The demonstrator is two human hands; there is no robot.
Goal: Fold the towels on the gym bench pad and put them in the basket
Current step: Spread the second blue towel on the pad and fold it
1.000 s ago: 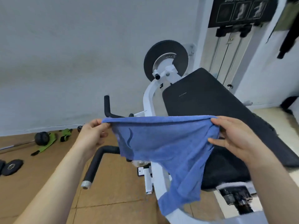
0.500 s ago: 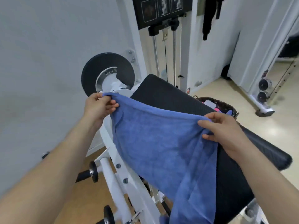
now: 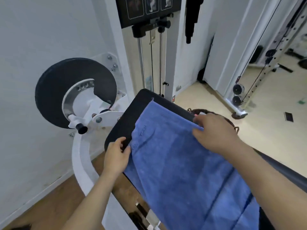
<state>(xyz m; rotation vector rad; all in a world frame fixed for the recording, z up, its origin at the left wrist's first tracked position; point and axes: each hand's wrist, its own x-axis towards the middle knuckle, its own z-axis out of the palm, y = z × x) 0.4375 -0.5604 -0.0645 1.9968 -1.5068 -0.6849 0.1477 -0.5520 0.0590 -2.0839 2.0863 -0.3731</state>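
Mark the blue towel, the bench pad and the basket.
blue towel [image 3: 182, 163]: head view, middle of the spread cloth.
bench pad [image 3: 132, 117]: head view, bare black corner.
basket [image 3: 201, 111]: head view, woven rim beyond the pad.

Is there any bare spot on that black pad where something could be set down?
Only a bare strip of the bench pad: its far edge and left corner, between the blue towel and the black disc. Elsewhere it is crowded: the towel covers it, the left hand pinching its left edge, the right hand its far right corner.
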